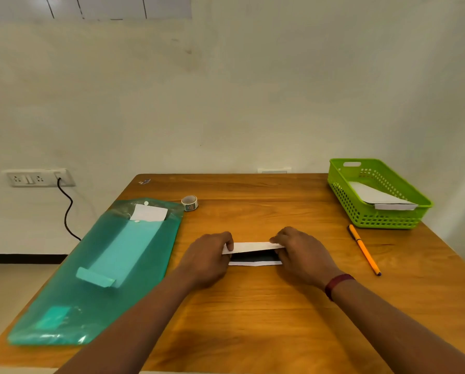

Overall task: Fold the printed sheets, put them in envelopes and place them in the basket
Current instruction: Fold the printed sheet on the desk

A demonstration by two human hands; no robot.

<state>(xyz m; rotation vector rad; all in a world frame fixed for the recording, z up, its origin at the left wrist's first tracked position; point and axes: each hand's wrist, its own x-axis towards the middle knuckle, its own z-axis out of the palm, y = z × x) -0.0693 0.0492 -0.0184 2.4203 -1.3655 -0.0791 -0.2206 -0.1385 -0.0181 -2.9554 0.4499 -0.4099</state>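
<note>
A printed sheet (253, 248) lies folded into a narrow strip at the middle of the wooden table (253, 306); a dark printed band shows under its raised top flap. My left hand (208, 259) pinches the strip's left end and my right hand (300, 255) pinches its right end. At the table's far right corner stands a green basket (342, 195) that holds a white envelope (382, 198). A green plastic folder (63, 300) on the left holds envelopes, with a white one (150, 213) sticking out at its top.
An orange pen (363, 249) lies right of my right hand, in front of the basket. A small roll of tape (189, 203) stands behind the folder's top corner. A wall socket with a black cable (66, 209) is at the left.
</note>
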